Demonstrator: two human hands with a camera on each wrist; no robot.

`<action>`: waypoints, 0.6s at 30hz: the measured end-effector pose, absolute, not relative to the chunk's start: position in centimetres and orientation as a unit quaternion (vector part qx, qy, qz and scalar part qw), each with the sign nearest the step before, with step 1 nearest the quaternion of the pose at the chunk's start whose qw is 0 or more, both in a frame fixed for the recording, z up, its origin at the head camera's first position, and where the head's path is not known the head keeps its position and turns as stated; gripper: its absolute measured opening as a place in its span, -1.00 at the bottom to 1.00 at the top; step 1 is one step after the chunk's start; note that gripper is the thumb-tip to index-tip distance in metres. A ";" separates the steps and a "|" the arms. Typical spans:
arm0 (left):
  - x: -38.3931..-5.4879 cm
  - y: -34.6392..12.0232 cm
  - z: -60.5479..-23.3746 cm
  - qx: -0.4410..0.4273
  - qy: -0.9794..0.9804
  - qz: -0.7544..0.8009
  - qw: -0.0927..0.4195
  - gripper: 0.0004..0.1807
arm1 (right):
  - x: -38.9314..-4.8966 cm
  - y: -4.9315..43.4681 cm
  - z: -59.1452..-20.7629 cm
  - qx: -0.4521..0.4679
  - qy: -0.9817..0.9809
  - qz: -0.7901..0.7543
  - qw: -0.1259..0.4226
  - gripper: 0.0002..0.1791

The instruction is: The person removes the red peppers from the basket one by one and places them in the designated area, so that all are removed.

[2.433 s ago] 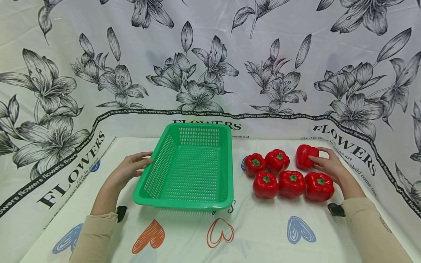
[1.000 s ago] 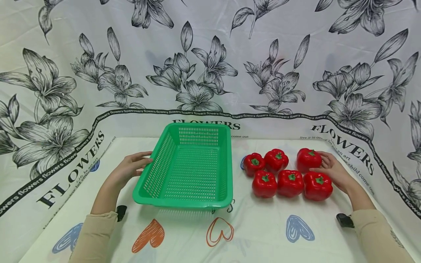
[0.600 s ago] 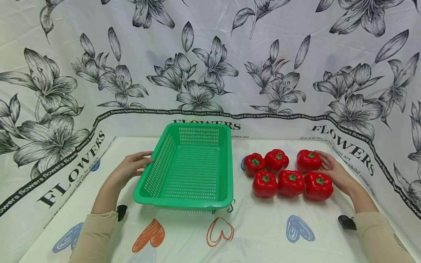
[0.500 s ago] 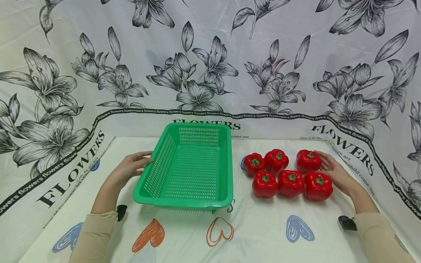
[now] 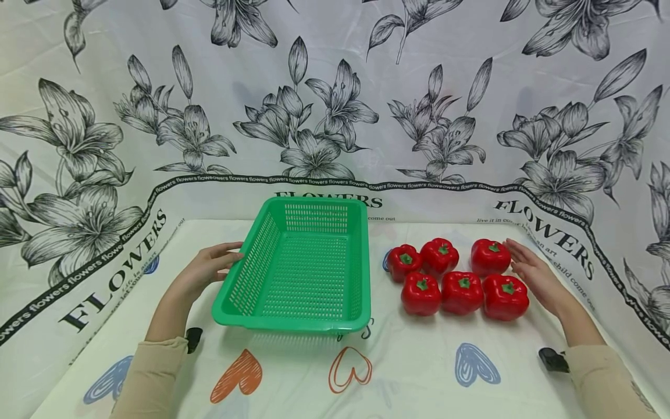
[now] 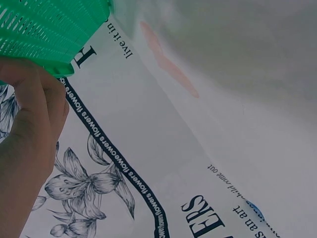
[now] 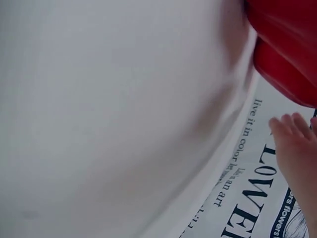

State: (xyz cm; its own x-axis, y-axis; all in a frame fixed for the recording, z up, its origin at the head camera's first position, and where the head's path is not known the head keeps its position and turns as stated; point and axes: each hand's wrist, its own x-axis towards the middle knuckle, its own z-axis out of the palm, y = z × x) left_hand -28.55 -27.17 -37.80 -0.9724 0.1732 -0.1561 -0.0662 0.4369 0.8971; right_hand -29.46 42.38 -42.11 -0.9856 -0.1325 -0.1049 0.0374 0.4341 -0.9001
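My left hand (image 5: 206,269) holds the left rim of a green plastic basket (image 5: 363,262); in the left wrist view the hand (image 6: 37,106) is at the basket's edge (image 6: 54,29), its fingertips mostly hidden. The basket has slotted walls and nothing inside. To its right, several red bell peppers with green stems stand in two loose rows. Just right of the back-right bell pepper (image 5: 489,257) is my right hand (image 5: 536,278), fingers loosely extended and holding nothing. In the right wrist view that hand (image 7: 294,148) sits below red bell peppers (image 7: 287,54), with a gap between.
A white cloth (image 5: 408,372) printed with hearts covers the table. Behind it and at the sides rises a white flower-printed curtain (image 5: 335,116). The front-right bell pepper (image 5: 505,298) stands close to my right hand, and another bell pepper (image 5: 404,262) is nearest the basket.
The back-right bell pepper, earlier gripped and tipped in my right hand, now stands upright on the table. My right hand has let go and drawn slightly right. My left hand has stayed put.
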 end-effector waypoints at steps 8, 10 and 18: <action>-28.6 -27.2 -37.7 0.032 0.845 0.523 0.107 -0.25 | -29.3 40.2 -40.1 0.013 0.872 -0.489 0.018 -0.25; -28.6 -27.2 -37.6 0.033 0.849 0.518 0.104 -0.25 | -29.1 39.1 -39.2 0.016 0.887 -0.461 0.003 -0.22; -27.8 -26.9 -37.0 0.063 0.880 0.465 0.074 -0.35 | -29.0 34.2 -37.0 -0.012 0.932 -0.360 -0.038 -0.15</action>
State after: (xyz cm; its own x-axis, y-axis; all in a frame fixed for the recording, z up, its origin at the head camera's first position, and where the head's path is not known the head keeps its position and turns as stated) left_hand -27.81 -26.93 -36.97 -0.9811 0.1801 -0.0713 0.0425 0.5594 0.8278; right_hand -28.98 34.25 -37.03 -0.9968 0.0041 0.0794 -0.0504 0.7401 -0.6706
